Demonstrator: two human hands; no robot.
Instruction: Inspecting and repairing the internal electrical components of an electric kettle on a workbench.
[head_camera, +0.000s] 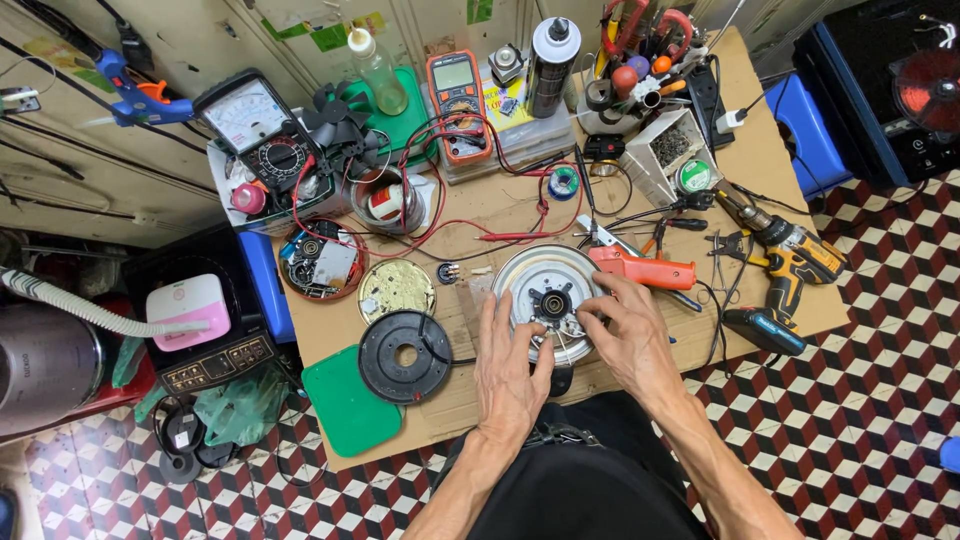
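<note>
A round silver metal base (530, 275) with a black connector at its middle lies upside down on the cardboard-covered table (500, 205). My left hand (508, 365) rests flat on its near left rim, fingers spread. My right hand (625, 335) sits on its right side with fingertips touching the black centre piece. Neither hand grips a tool. A black round ring cover (404, 355) lies just left of my left hand. An orange-handled tool (645, 268) lies just beyond my right hand.
A yellow cordless drill (790, 255) lies at the right edge. Two multimeters (262, 130) (456, 90) with red leads, a green lid (345, 400), a gold disc (396, 290), bottles and tool holders crowd the back. The floor is checkered tile.
</note>
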